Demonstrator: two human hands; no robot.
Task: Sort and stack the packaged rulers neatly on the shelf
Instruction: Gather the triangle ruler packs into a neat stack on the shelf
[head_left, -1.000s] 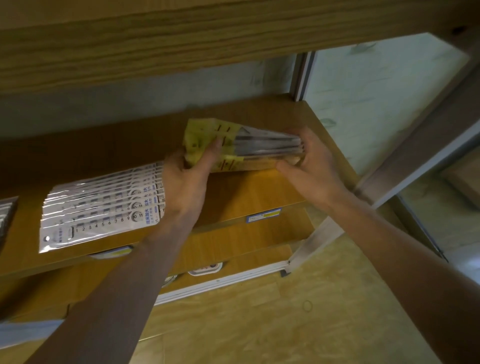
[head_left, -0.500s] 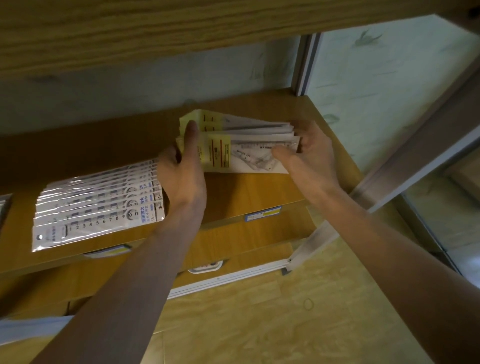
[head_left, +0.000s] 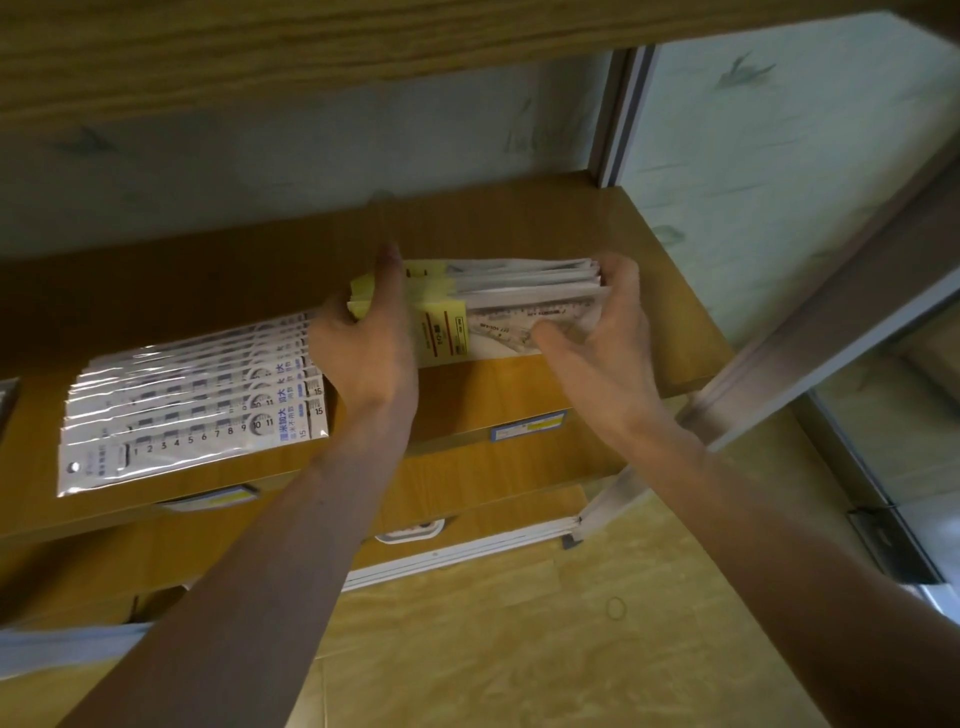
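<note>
Since 0.5 s ago, settled lower onto the wooden shelf (head_left: 519, 228): bundle of yellow-headed ruler packs (head_left: 498, 306), now lying flatter, right of centre. Gripped at its yellow end by the left hand (head_left: 371, 343), forefinger straight over the top, thumb curled beneath. Clasped at the clear end by the right hand (head_left: 608, 332), fingers curled behind, thumb pressed on the front pack. Just left, fanned out flat, unchanged: row of white ruler packs (head_left: 192, 410).

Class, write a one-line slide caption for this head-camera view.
Left hand and right hand hold a yellow-labelled ruler bundle on the shelf, beside fanned white ruler packs.
</note>
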